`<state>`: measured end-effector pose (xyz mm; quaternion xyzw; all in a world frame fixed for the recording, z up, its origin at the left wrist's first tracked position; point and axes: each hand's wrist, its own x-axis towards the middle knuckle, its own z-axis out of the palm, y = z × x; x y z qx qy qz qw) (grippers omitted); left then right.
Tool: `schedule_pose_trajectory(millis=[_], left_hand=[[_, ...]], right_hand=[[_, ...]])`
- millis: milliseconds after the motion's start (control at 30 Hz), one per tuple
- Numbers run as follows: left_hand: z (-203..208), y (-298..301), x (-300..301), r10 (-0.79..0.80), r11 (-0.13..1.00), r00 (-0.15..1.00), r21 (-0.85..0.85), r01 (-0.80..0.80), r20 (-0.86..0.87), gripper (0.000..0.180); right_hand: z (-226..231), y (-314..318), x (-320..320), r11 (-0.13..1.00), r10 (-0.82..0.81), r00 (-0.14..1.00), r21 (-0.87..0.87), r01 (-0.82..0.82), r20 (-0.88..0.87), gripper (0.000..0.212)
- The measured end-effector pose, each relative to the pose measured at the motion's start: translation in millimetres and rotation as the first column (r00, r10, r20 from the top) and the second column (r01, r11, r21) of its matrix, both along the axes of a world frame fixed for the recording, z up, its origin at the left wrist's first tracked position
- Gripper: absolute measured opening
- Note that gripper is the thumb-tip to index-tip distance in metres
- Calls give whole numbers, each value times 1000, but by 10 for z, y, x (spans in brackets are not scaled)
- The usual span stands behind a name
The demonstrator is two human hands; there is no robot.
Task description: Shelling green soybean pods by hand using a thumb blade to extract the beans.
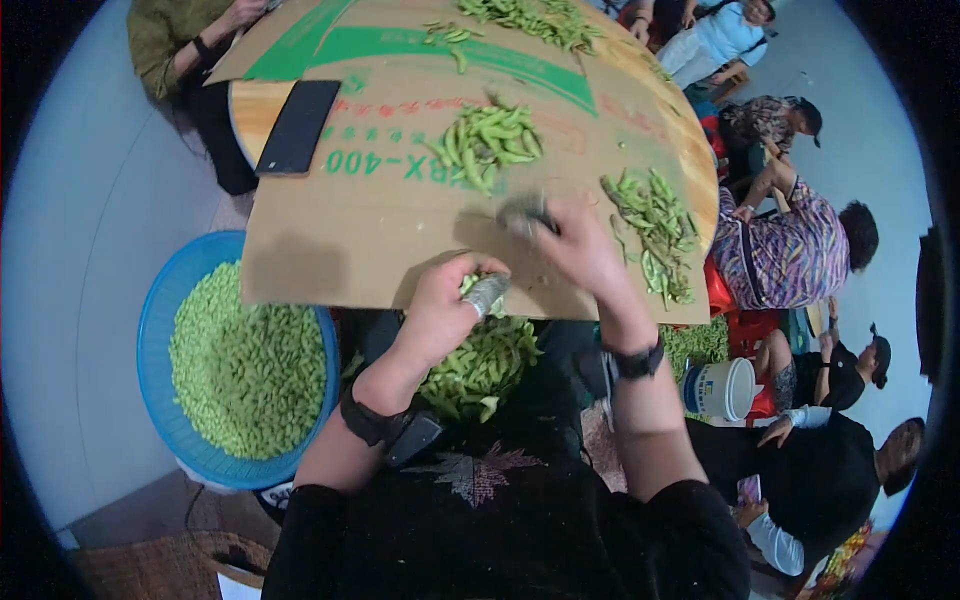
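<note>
My left hand (pixel 442 305) is closed at the near edge of the cardboard, a grey wrap on its thumb. Pale green shows in its grip, apparently soybean pods. To the right and a little farther off, my right hand (pixel 575 240) is over the cardboard, its fingers smeared by motion and something dark at their tips. Beyond the hands lies a small pile of green pods (pixel 490 143). Flatter-looking pods (pixel 655 230) are spread at the right edge. Below my left hand, a heap of pods (pixel 480 368) rests at my lap.
A blue basin (pixel 150 340) of green beans stands at my left. The cardboard sheet (pixel 390 235) covers a round wooden table, with a dark phone (pixel 298 128) on it. More pods (pixel 530 22) lie at the far side. A white bucket (pixel 722 388) and several people are at right; another person (pixel 185 50) sits far left.
</note>
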<state>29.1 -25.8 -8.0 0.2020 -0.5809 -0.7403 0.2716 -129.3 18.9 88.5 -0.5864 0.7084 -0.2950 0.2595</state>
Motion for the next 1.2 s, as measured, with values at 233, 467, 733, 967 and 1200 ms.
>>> schedule_pose_trajectory(millis=[233, 467, 733, 967, 1200], left_hand=[[101, 107, 59, -77, 985, 996, 152, 85, -54, 19], [153, 219, 76, 11, 996, 998, 93, -5, -58, 16], [192, 186, -218, 118, 804, 946, 588, 87, -301, 33], [217, 286, -390, 358, 776, 925, 590, -221, -124, 18], [71, 244, -412, 304, 892, 905, 421, -161, -298, 18]], right_hand=[[-513, -1079, -34, 984, -50, 781, -166, -70, -622, 21], [-456, -717, -70, 986, -91, 749, -163, -23, -656, 17], [-295, 339, -201, 971, -207, 337, 234, -42, 919, 17], [-329, 563, -110, 994, -83, 606, 110, -7, 791, 26], [-334, 611, -178, 982, -114, 321, 155, -105, 940, 24]])
